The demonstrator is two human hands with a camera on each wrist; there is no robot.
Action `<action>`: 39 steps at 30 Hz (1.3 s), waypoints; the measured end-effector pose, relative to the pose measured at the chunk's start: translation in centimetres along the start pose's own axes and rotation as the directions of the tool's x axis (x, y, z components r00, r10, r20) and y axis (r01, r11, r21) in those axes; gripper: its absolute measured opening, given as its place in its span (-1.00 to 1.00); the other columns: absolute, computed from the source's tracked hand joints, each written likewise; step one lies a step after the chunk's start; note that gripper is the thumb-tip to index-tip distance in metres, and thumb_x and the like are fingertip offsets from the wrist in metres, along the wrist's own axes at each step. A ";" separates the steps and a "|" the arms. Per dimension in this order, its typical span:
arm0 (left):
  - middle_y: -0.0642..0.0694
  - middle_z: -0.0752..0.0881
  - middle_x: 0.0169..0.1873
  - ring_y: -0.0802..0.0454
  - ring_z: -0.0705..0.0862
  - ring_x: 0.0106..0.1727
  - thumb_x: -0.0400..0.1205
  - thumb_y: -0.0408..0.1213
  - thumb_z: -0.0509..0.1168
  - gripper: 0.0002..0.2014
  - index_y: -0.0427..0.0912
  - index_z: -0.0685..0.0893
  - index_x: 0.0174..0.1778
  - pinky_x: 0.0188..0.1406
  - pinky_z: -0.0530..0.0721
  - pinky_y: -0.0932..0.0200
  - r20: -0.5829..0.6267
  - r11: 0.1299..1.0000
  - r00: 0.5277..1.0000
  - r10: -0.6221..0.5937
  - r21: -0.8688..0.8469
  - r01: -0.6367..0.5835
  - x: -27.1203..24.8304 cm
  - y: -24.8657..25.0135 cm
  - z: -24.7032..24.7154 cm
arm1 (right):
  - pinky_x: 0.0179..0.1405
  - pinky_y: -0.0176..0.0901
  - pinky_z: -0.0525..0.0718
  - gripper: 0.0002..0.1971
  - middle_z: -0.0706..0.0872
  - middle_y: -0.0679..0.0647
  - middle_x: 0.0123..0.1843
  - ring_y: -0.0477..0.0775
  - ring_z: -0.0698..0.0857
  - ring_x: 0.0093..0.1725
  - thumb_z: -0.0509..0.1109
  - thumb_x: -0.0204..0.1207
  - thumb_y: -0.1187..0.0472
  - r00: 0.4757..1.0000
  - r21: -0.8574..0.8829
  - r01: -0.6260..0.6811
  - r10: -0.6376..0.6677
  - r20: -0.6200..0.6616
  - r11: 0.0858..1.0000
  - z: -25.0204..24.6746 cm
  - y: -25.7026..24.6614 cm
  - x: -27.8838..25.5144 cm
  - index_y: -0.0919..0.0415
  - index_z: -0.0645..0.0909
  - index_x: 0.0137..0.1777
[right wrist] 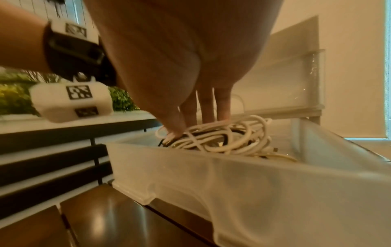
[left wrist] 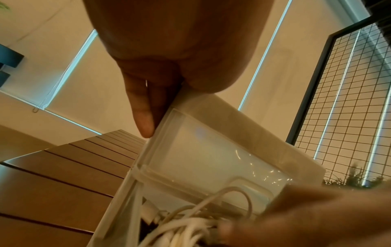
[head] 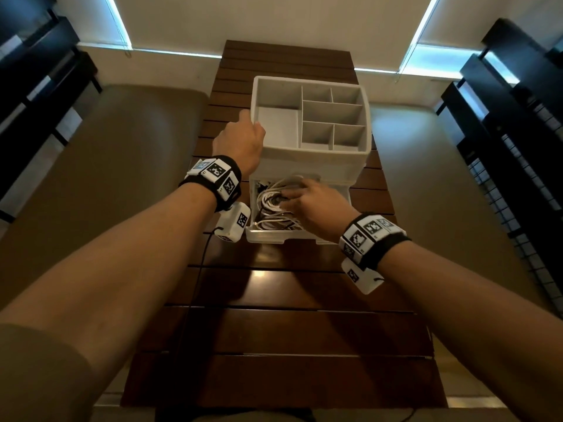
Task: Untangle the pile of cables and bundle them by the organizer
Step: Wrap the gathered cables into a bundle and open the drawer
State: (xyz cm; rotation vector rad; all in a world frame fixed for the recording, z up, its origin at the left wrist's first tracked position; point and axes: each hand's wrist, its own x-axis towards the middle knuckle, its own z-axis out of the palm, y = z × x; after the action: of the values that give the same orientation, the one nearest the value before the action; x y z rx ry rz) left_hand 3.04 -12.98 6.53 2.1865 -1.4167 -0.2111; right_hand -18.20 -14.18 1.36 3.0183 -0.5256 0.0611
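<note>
Reaching down into the pulled-out drawer (head: pixel 316 236), the right hand (head: pixel 316 208) has its fingertips (right wrist: pixel 222 115) on top of the tangle of cables (head: pixel 275 205), which lies directly beneath them, heaped in the left half of the drawer as the head camera sees it. From the right wrist view the fingers (right wrist: pixel 190 108) point straight down, held close together, and the thumb (right wrist: pixel 173 127) presses into the nearest loops from the side; whether they have actually closed around a strand I cannot tell. Mostly white with a few dark strands, the cables form a rounded heap with no clear long axis, so a lift would most likely go straight up and out over the drawer's front wall toward the person. The left hand (head: pixel 240 141) sits higher and farther back, thumb hooked over the rim of the white organizer (head: pixel 313 164) and fingers (left wrist: pixel 143 117) flat against its side wall, steadying it. That leaves the right hand much the nearer one to the cables. The wooden table (head: pixel 283 330) in front of the drawer is the natural spot to spread them out.
</note>
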 end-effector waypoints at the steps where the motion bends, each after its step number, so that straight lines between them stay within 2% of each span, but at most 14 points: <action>1: -0.30 0.68 0.04 -0.27 0.56 -0.10 0.89 -0.08 -0.02 -0.62 -0.30 0.48 0.39 -0.12 0.47 -0.12 -0.001 1.000 1.000 0.002 0.002 -0.002 0.0 0.0 0.0 | 0.22 0.22 0.72 -0.65 0.68 0.11 0.51 0.28 0.60 0.44 0.35 0.68 0.20 0.996 0.034 -0.032 0.035 -0.081 0.999 -0.1 -0.1 -0.1 0.07 0.69 0.45; 3: -0.29 0.68 0.02 -0.27 0.58 -0.09 0.89 -0.08 -0.02 -0.62 -0.29 0.49 0.39 -0.12 0.49 -0.12 -0.006 1.000 1.000 0.002 0.003 -0.002 0.1 -0.2 0.0 | 0.34 0.22 0.62 -0.45 0.46 0.16 0.72 0.27 0.53 0.54 0.37 0.67 0.21 0.992 0.031 -0.065 0.068 -0.111 0.997 0.0 -0.3 0.0 0.09 0.46 0.68; 5: -0.28 0.68 0.01 -0.30 0.62 -0.08 0.88 -0.07 -0.02 -0.63 -0.29 0.49 0.38 -0.11 0.53 -0.14 -0.011 1.000 1.000 0.003 0.004 -0.003 0.1 -0.2 0.0 | 0.46 0.27 0.55 -0.37 0.29 0.16 0.81 0.27 0.44 0.65 0.32 0.72 0.17 0.998 0.012 -0.056 0.056 -0.024 0.998 0.6 -0.6 -0.2 0.13 0.29 0.78; 8: -0.23 0.62 -0.04 -0.27 0.58 -0.10 0.88 -0.09 -0.02 -0.64 -0.29 0.48 0.37 -0.11 0.50 -0.13 -0.003 1.000 1.000 -0.003 0.005 0.003 0.1 -0.2 -0.1 | 0.62 0.26 0.47 -0.37 0.36 0.14 0.78 0.26 0.37 0.70 0.22 0.75 0.20 0.992 0.023 -0.088 0.086 0.091 0.996 1.7 -0.1 -1.4 0.12 0.20 0.81; 12: -0.23 0.60 -0.05 -0.28 0.59 -0.09 0.88 -0.10 -0.02 -0.65 -0.29 0.48 0.36 -0.13 0.49 -0.12 0.003 1.000 1.000 -0.018 -0.003 0.018 0.0 -0.1 0.0 | 0.55 0.23 0.49 -0.42 0.40 0.11 0.74 0.26 0.34 0.71 0.03 0.85 -0.02 0.969 0.035 -0.144 0.133 0.210 0.989 2.1 0.5 -1.4 0.03 0.09 0.84; 18: -0.25 0.60 -0.04 -0.28 0.57 -0.10 0.87 -0.08 0.02 -0.68 -0.26 0.47 0.32 -0.13 0.49 -0.12 0.031 0.999 0.999 -0.014 -0.044 0.015 0.1 -0.5 -0.2 | 0.45 0.21 0.51 -0.40 0.55 0.23 0.62 0.35 0.57 0.50 -0.06 0.87 -0.05 0.914 -0.003 -0.249 0.236 0.330 0.969 1.4 0.2 1.6 -0.04 -0.10 0.86; 20: -0.24 0.60 -0.03 -0.28 0.58 -0.09 0.88 -0.08 0.01 -0.67 -0.26 0.47 0.32 -0.13 0.50 -0.12 0.030 0.999 0.999 -0.016 -0.041 0.018 0.2 -0.4 -0.2 | 0.41 0.22 0.53 -0.41 0.59 0.25 0.56 0.38 0.61 0.44 -0.03 0.87 -0.05 0.920 0.038 -0.278 0.255 0.298 0.960 1.5 0.1 1.4 -0.03 -0.05 0.85; 23: -0.23 0.57 -0.05 -0.27 0.56 -0.09 0.89 -0.09 0.00 -0.67 -0.28 0.47 0.34 -0.13 0.46 -0.12 0.030 0.999 0.999 -0.024 -0.030 0.025 0.1 0.0 -0.2 | 0.33 0.21 0.62 -0.50 0.67 0.27 0.44 0.39 0.66 0.35 0.06 0.86 0.00 0.944 0.218 -0.305 0.263 0.199 0.927 1.2 0.1 0.2 0.15 0.31 0.74; 25: -0.24 0.56 -0.05 -0.27 0.54 -0.09 0.89 -0.09 0.00 -0.66 -0.28 0.47 0.35 -0.12 0.45 -0.12 0.035 1.000 0.999 -0.019 -0.021 0.020 0.1 0.1 0.0 | 0.21 0.22 0.69 -0.54 0.76 0.26 0.34 0.37 0.72 0.25 0.10 0.84 0.04 0.957 0.274 -0.288 0.286 0.046 0.918 0.9 -0.2 -1.0 0.25 0.49 0.61; 28: -0.24 0.56 -0.05 -0.27 0.55 -0.09 0.89 -0.08 0.00 -0.65 -0.28 0.47 0.36 -0.11 0.47 -0.12 0.033 1.000 0.999 -0.013 -0.025 0.014 0.3 -0.1 0.2 | 0.25 0.18 0.69 -0.57 0.75 0.17 0.39 0.26 0.69 0.27 0.22 0.78 0.03 0.945 0.185 -0.242 0.274 -0.179 0.953 1.0 -1.5 -3.4 0.23 0.61 0.52; 30: -0.24 0.57 -0.05 -0.28 0.56 -0.09 0.89 -0.07 0.00 -0.65 -0.28 0.47 0.35 -0.12 0.48 -0.13 0.034 1.000 0.999 -0.015 -0.019 0.015 0.3 -0.2 0.3 | 0.35 0.19 0.67 -0.56 0.68 0.19 0.49 0.28 0.64 0.40 0.38 0.70 0.10 0.963 0.102 -0.198 0.213 -0.164 0.975 2.2 -2.5 -4.6 0.21 0.59 0.53; 32: -0.24 0.59 -0.05 -0.30 0.58 -0.08 0.88 -0.07 0.00 -0.65 -0.27 0.48 0.34 -0.10 0.55 -0.17 0.038 0.999 0.999 -0.010 -0.034 0.011 0.4 -0.3 0.3 | 0.52 0.29 0.59 -0.43 0.54 0.27 0.63 0.37 0.53 0.58 0.43 0.63 0.21 0.977 0.045 -0.188 0.191 -0.090 0.981 3.4 -2.7 -5.0 0.23 0.49 0.64; 36: -0.28 0.67 0.01 -0.34 0.66 -0.03 0.87 -0.04 0.01 -0.65 -0.25 0.49 0.31 0.00 0.70 -0.27 0.049 0.997 0.999 0.013 -0.076 -0.010 0.6 -0.6 0.2 | 0.70 0.27 0.36 -0.22 0.35 0.23 0.78 0.34 0.34 0.73 0.33 0.67 0.16 0.973 0.064 -0.230 0.230 0.009 0.971 3.6 -2.5 -4.2 0.19 0.09 0.83; 39: -0.26 0.67 0.02 -0.31 0.65 -0.04 0.87 -0.05 0.02 -0.66 -0.25 0.50 0.31 -0.06 0.66 -0.22 0.049 0.997 0.999 0.023 -0.080 -0.019 0.6 -0.6 0.2 | 0.72 0.24 0.30 -0.24 0.30 0.18 0.80 0.30 0.32 0.73 0.32 0.66 0.15 0.962 0.071 -0.259 0.251 0.106 0.963 2.9 -2.0 -3.0 0.20 0.12 0.82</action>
State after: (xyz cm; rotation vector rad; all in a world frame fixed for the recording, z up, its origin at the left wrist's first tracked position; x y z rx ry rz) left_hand 3.71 -13.42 6.19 2.1140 -1.4332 -0.3112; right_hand -20.31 -11.55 -1.86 3.0256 -0.9428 -0.0492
